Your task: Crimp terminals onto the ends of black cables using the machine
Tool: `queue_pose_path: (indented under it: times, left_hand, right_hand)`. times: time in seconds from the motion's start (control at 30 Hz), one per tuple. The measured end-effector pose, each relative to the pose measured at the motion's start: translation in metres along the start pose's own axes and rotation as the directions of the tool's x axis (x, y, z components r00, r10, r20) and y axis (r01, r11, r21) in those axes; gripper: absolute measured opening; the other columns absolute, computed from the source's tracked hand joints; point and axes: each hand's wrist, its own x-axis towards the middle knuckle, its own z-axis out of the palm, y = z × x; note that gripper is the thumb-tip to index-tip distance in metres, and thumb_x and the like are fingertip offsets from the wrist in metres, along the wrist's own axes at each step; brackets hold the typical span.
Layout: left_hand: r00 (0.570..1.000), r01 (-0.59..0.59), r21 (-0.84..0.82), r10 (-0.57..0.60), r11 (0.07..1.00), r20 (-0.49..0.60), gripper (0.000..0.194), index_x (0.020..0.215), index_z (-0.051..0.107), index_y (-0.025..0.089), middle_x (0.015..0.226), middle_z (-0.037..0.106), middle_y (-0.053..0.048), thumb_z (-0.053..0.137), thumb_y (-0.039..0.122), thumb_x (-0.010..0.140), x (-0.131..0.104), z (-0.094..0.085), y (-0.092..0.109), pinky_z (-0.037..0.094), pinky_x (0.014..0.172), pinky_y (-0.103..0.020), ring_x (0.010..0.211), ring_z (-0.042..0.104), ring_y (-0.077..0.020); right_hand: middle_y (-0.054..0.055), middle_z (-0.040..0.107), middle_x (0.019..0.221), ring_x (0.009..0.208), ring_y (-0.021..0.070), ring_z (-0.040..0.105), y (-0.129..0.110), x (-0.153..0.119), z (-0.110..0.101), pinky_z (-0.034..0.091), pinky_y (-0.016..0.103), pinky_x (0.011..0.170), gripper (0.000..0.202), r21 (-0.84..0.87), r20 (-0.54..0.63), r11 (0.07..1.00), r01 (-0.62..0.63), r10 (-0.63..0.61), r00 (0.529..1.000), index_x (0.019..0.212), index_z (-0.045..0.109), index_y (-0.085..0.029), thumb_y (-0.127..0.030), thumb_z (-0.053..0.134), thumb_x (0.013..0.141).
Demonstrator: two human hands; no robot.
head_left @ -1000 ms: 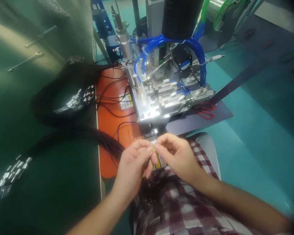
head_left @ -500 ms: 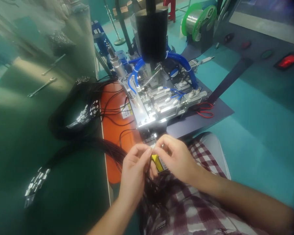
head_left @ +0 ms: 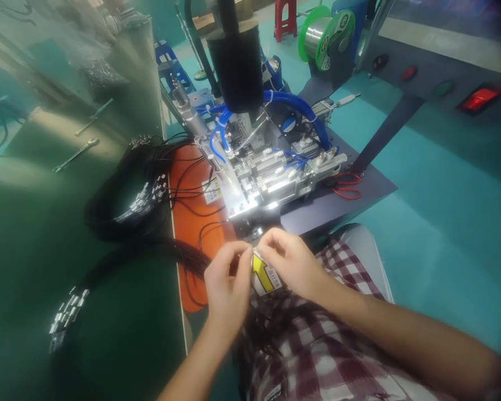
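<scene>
My left hand (head_left: 227, 278) is closed, thumb and forefinger pinched at the front of the machine. Close against it, my right hand (head_left: 290, 259) makes a similar pinch, the fingertips of both nearly meeting. What lies between the fingertips is too small and too covered to make out. Just below them shows a white label with a yellow arrow (head_left: 262, 273). Black cables (head_left: 261, 328) hang over my lap under the hands. Directly ahead stands a metal machine (head_left: 271, 178) with blue air tubes, its front plate brightly lit.
Bundles of black cable with metal-tipped ends (head_left: 142, 203) lie on the dark green table (head_left: 121, 289) at left. An orange board (head_left: 187, 223) adjoins it. Red-handled scissors (head_left: 348, 186) rest right of the machine, behind them a green wire spool (head_left: 323, 39) and a control panel (head_left: 434, 78).
The view has shifted slightly. My left hand's lower fingers have drawn away from the arrow label, which shows more fully. Both hands stay pinched together at nearly the same spot.
</scene>
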Motion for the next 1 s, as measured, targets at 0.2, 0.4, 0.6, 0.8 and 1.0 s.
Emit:
queue_pose_path:
  times: [0.2,0.4,0.6,0.8,1.0]
  left_hand:
    - [0.959,0.241,-0.191,-0.203,0.952,0.200,0.020,0.073,0.063,0.016,0.062,0.056,0.002,0.068,0.034,0.080,0.023,-0.005,-0.004,0.034,0.048,-0.017,0.051,0.043,-0.0063]
    - [0.924,0.318,-0.224,-0.249,0.921,0.291,0.020,0.076,0.061,0.016,0.065,0.056,0.003,0.068,0.035,0.080,0.026,-0.007,-0.003,0.034,0.041,-0.016,0.042,0.037,-0.0026]
    - [0.933,0.309,-0.215,-0.252,0.926,0.255,0.019,0.078,0.057,0.017,0.061,0.055,0.004,0.064,0.034,0.083,0.027,-0.004,-0.011,0.028,0.036,-0.013,0.038,0.037,-0.0018]
    - [0.918,0.334,-0.291,-0.240,0.896,0.317,0.017,0.081,0.053,0.018,0.058,0.057,0.005,0.060,0.033,0.085,0.029,-0.004,-0.011,0.031,0.035,-0.015,0.034,0.037,-0.0030]
    - [0.938,0.252,-0.172,-0.197,0.952,0.284,0.017,0.085,0.055,0.018,0.066,0.060,0.003,0.060,0.034,0.086,0.023,-0.008,-0.007,0.037,0.040,-0.016,0.040,0.044,-0.0043]
  right_hand:
    - [-0.003,0.057,0.065,0.057,0.0103,0.051,0.003,0.010,-0.010,0.040,0.022,0.053,0.017,0.080,0.052,0.995,-0.057,0.053,0.997,0.082,0.062,-0.017,-0.031,0.054,0.088]
    - [-0.002,0.060,0.065,0.059,0.0102,0.052,0.001,0.019,-0.008,0.041,0.023,0.056,0.018,0.051,0.082,0.999,-0.006,0.002,0.997,0.074,0.064,-0.016,-0.029,0.060,0.085]
    - [-0.004,0.056,0.057,0.052,0.0098,0.049,-0.002,0.022,-0.004,0.039,0.023,0.052,0.019,0.006,0.094,1.000,-0.024,0.023,0.995,0.070,0.058,-0.017,-0.027,0.057,0.087]
    - [-0.004,0.056,0.058,0.053,0.0101,0.049,-0.003,0.021,-0.002,0.039,0.023,0.052,0.020,-0.017,0.068,1.000,-0.019,0.020,0.997,0.069,0.056,-0.018,-0.027,0.057,0.087]
    - [-0.005,0.054,0.055,0.050,0.0096,0.047,-0.003,0.020,-0.002,0.037,0.023,0.051,0.019,-0.003,0.033,0.999,-0.041,0.041,0.999,0.068,0.054,-0.018,-0.026,0.057,0.086]
